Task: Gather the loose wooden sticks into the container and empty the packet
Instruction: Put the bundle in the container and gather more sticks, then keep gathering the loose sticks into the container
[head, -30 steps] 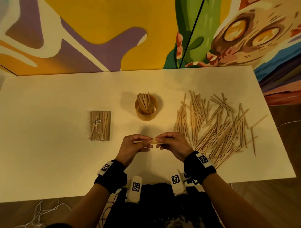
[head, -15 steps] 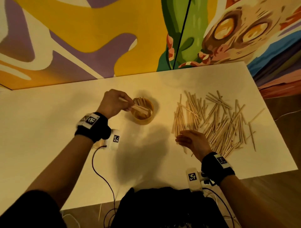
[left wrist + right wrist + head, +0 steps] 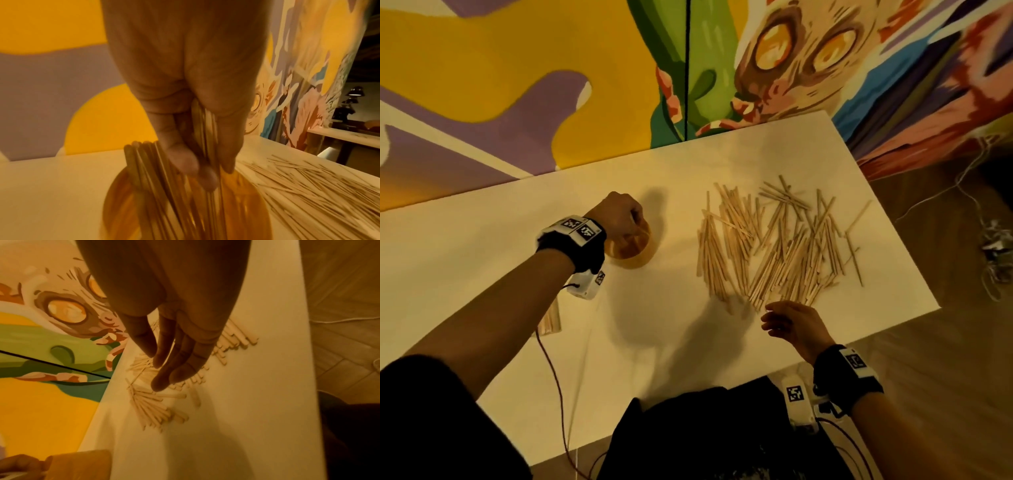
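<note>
The left hand [image 3: 619, 216] grips a small bunch of sticks [image 3: 205, 129], lowering them into the container [image 3: 631, 248] on the bench [image 3: 465, 257]. The right hand [image 3: 794, 325], fingers relaxed and apparently empty, hovers at the loose pile [image 3: 774, 246]; gathering another bunch should come next. The packet [image 3: 550, 317] waits near the left forearm.

No readable txt anywhere; only black-white square marker codes on wrist bands [image 3: 580, 229], no letters/nos.

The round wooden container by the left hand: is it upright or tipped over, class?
Upright. The container stands on the table with its mouth facing up, sticks standing in it; the left hand holds more above.
</note>
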{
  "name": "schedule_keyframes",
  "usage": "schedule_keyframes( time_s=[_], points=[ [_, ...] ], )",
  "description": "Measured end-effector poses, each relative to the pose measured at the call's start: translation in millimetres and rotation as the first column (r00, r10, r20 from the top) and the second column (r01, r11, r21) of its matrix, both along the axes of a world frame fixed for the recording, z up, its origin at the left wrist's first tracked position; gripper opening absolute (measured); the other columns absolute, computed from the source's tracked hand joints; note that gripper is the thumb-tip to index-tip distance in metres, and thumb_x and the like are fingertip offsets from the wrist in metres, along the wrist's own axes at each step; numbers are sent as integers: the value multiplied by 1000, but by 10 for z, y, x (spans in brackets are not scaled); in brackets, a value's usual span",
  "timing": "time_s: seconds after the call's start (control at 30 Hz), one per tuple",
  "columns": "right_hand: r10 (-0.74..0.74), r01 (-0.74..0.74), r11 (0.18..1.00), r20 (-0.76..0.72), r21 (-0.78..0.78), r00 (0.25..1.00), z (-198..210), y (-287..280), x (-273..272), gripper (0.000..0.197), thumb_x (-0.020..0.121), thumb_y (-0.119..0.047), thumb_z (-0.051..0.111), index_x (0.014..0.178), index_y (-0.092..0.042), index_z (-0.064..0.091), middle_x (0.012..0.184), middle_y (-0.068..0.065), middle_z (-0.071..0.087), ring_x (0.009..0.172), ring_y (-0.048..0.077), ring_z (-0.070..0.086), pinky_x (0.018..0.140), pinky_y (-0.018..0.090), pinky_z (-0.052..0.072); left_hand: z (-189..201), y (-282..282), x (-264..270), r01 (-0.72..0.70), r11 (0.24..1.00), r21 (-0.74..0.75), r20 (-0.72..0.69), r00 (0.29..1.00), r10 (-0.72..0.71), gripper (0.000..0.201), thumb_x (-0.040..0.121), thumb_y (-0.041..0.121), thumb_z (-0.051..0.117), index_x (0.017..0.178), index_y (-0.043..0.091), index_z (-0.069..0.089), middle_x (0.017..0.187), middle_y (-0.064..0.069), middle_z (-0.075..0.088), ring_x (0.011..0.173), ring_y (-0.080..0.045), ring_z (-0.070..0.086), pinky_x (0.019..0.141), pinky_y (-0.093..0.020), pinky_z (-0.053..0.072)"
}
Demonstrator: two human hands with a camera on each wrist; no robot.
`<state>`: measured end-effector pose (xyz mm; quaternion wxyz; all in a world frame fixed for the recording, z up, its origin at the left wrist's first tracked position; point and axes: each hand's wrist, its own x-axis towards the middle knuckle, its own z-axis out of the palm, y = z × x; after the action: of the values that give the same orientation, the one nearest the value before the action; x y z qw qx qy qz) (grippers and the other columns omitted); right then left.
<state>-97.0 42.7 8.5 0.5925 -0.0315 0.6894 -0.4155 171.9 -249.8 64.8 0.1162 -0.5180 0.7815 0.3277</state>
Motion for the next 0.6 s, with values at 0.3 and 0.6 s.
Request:
schedule_keyframes(
  time_s=[0.3, 0.6],
  points=[
    [31, -26, 995, -50, 101, 998, -106, 369, -499, 19, 96, -8, 54, 96, 6, 66, 79, 21, 68, 65, 30, 66, 60, 32, 52, 246, -93, 99, -79, 979, -186, 55, 994, 90, 17, 79, 43, 73, 86, 27, 74, 85, -9, 67, 79, -30, 63, 76, -38, 53],
    [230, -157, 954, -285, 257, 931, -337, 495, -1312, 15, 94, -5, 54, 93, 1, 67, 76, 14, 67, 63, 23, 63, 57, 29, 50, -73, 1039, -816, -106, 994, 5, -290, 952, 103, 9, 90, 28, 64, 82, 29, 68, 80, 6, 71, 66, -13, 69, 71, -34, 54]
  ],
)
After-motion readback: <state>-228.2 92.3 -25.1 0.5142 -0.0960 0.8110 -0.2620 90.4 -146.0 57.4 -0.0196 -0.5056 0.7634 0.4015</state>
